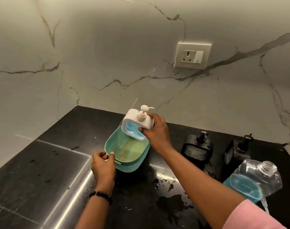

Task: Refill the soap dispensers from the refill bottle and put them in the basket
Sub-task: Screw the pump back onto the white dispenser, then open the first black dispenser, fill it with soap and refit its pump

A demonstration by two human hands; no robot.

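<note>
My right hand (155,129) grips a white pump dispenser (136,123) with blue soap showing in its window, held tilted just above the far rim of a teal basket (124,164). My left hand (103,164) pinches the basket's near-left handle. The basket stands on the black counter with nothing inside. Two black pump dispensers (197,150) (238,151) stand to the right. A clear refill bottle (254,179), uncapped and partly filled with blue soap, sits at the near right.
The black counter (50,171) has wet spots and spilled drops near the middle front. A marble wall rises behind, with a socket and switch plate (193,55) above the right side. A pink sleeve covers my right upper arm.
</note>
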